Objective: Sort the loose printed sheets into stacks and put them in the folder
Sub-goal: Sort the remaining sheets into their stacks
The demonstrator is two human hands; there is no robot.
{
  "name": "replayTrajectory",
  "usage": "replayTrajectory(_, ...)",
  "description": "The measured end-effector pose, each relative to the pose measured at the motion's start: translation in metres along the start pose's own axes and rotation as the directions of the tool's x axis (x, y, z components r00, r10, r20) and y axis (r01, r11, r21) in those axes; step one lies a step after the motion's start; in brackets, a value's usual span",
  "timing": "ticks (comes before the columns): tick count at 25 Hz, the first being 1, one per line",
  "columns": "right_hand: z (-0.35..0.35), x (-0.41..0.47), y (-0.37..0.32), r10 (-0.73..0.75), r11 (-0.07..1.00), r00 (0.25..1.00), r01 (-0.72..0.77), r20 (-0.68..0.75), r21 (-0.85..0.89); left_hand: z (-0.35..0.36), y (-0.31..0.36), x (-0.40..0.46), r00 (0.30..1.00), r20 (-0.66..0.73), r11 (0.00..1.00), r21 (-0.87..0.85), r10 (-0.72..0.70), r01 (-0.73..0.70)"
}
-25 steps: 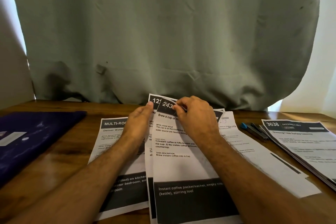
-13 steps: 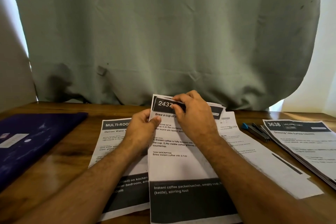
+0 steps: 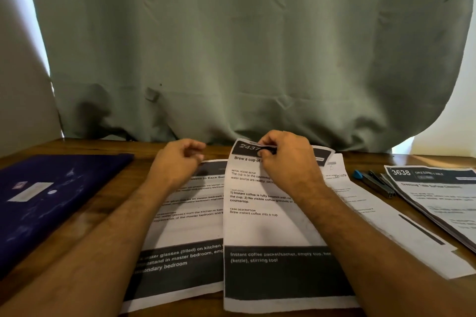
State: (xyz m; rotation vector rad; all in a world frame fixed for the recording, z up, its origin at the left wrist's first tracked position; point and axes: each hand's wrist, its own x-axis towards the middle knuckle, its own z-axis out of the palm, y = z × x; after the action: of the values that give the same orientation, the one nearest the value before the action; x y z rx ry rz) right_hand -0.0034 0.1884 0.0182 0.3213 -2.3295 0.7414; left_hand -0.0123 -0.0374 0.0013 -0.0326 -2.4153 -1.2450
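Where a green curtain (image 3: pixel 244 46) hangs, sheets (image 3: pixel 270 226) cover the wooden table (image 3: pixel 85 216).

head cam | faces forward-down — close over wooden table (image 3: pixel 85 226) | curtain (image 3: pixel 244 46) behind

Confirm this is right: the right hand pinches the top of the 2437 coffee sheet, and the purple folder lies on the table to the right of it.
Wrong side. The head view shows the purple folder on the table left of the 2437 coffee sheet. The right hand does pinch that sheet's top.
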Motion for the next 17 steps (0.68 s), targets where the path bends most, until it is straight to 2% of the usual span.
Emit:
replayTrajectory(1,0.0,0.0,0.0,0.01,1.0,1.0,-0.01,-0.01,0.023,-0.006,-0.008,0.002,0.999,-0.018,0.978,0.204,-0.042,0.045)
replayTrajectory(2,0.0,0.0,0.0,0.021,0.999,1.0,-0.02,-0.02,0.043,-0.011,-0.014,0.003,0.992,-0.025,0.938,0.326,-0.12,0.122)
replayTrajectory(3,-0.001,-0.001,0.001,0.029,0.998,0.999,-0.027,-0.031,0.057,-0.013,-0.019,0.002,0.976,-0.035,0.902,0.377,-0.215,0.212)
replayTrajectory(6,-0.002,-0.002,0.0,0.036,0.995,0.997,-0.029,-0.073,0.09,-0.016,-0.028,0.002,0.918,-0.041,0.833,0.406,-0.394,0.376)
replayTrajectory(8,-0.004,-0.006,-0.001,0.018,0.992,0.99,-0.001,-0.137,0.124,-0.015,-0.032,0.002,0.92,-0.063,0.839,0.391,-0.387,0.38)
replayTrajectory(10,-0.008,-0.01,-0.001,-0.072,0.978,0.958,0.123,-0.277,0.169,-0.014,-0.034,0.002,0.939,-0.128,0.898,0.275,-0.32,0.344)
replayTrajectory(13,-0.016,-0.014,0.003,-0.214,0.92,0.864,0.335,-0.455,0.204,-0.015,-0.035,0.003,0.935,-0.219,0.96,-0.041,-0.28,0.277)
replayTrajectory(15,-0.018,-0.015,0.007,-0.24,0.902,0.833,0.381,-0.499,0.202,-0.014,-0.036,0.004,0.927,-0.251,0.952,-0.198,-0.278,0.232)
replayTrajectory(17,-0.018,-0.014,0.011,-0.242,0.897,0.835,0.387,-0.494,0.213,-0.013,-0.035,0.004,0.917,-0.289,0.939,-0.286,-0.273,0.19)
